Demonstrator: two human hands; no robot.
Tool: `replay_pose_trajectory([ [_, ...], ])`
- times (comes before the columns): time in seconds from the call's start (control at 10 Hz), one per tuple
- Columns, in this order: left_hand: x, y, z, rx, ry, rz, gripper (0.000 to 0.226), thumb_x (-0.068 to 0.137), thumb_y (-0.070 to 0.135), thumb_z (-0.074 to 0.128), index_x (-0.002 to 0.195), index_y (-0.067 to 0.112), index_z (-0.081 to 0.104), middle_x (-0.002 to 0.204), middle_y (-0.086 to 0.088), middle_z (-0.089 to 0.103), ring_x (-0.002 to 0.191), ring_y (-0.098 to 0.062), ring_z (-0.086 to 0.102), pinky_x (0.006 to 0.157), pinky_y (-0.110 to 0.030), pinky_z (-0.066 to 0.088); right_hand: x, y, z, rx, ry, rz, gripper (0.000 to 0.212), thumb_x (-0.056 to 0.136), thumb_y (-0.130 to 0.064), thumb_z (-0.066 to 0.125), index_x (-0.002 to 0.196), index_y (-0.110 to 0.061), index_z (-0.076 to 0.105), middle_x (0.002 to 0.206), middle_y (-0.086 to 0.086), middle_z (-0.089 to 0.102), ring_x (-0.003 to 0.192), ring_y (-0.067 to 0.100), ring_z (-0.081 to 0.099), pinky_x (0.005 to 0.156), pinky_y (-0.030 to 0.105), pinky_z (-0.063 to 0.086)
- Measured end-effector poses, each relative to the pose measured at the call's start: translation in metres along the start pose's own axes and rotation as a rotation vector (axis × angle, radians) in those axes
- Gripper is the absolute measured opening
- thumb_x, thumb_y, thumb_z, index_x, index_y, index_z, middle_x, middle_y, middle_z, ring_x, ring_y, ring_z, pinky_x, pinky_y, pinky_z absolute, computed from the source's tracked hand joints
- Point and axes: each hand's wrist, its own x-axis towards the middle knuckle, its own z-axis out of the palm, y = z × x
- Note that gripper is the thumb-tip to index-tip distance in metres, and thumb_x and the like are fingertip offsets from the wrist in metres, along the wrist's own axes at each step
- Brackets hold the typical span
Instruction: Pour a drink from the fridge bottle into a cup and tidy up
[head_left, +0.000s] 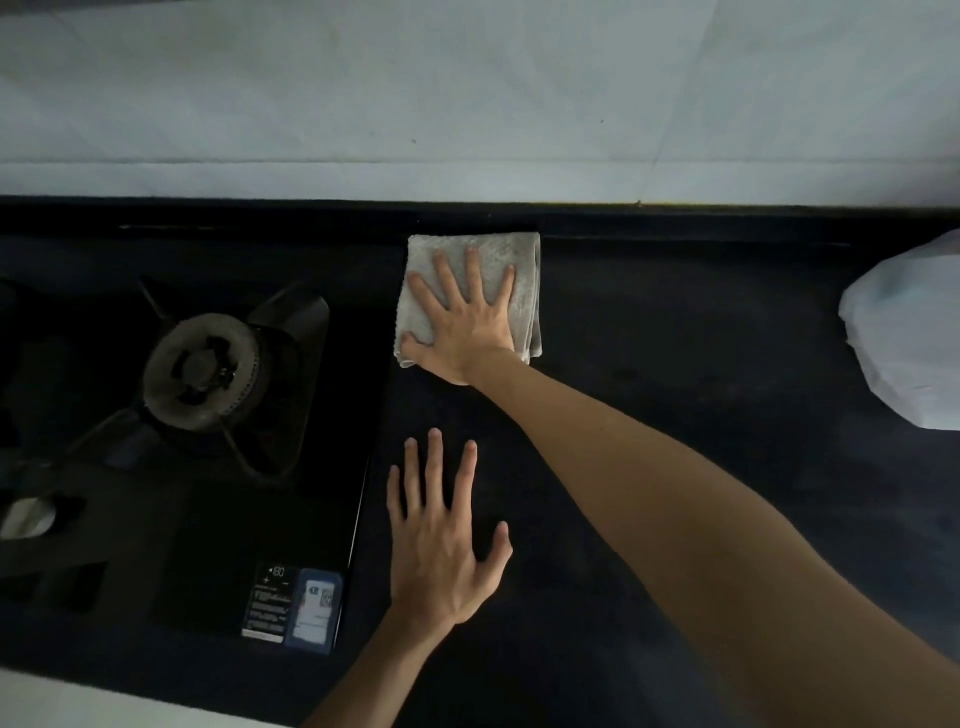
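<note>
The right hand (467, 322) lies flat with fingers spread, pressing a folded grey cloth (426, 254) near the back edge of the black countertop (675, 389). The left hand (441, 551) rests open on the counter nearer the person, beside a black gas hob (208, 374). A crumpled white bag (909, 338) sits at far right, with a pale wall (467, 104) behind.

Dark counter (675, 441), pale wall behind it. Gas stove (208, 374) is set into its left part. Folded grey cloth (525, 301) lies flat just right of the stove's back corner, near the wall. White bag (909, 338) sits far right of the stove, cut by the frame edge.
</note>
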Motion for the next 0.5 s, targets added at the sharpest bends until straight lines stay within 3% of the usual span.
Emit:
replay_pose_trajectory([
  [0.3,0.0,-0.002,-0.003,-0.018,-0.008,-0.007,0.085,0.084,0.06,0.042,0.158,0.027,0.017,0.167,-0.01,0.002,0.154,-0.031,-0.004,0.123,-0.054,0.01,0.005,0.0,-0.008,0.016,-0.063,-0.022,0.082,0.088,-0.074,0.022,0.156,-0.033,-0.003,0.164,0.005,-0.016,0.146,0.04,-0.022,0.107,0.075,-0.008],
  [0.5,-0.004,-0.001,-0.007,-0.018,0.013,-0.005,0.083,0.083,0.06,0.04,0.156,0.025,0.021,0.166,-0.011,0.007,0.153,-0.034,0.002,0.122,-0.054,0.011,-0.048,0.017,-0.043,-0.054,-0.079,-0.047,0.071,0.088,-0.066,0.037,0.148,-0.028,0.032,0.157,0.005,0.025,0.143,0.033,0.021,0.109,0.061,0.023],
])
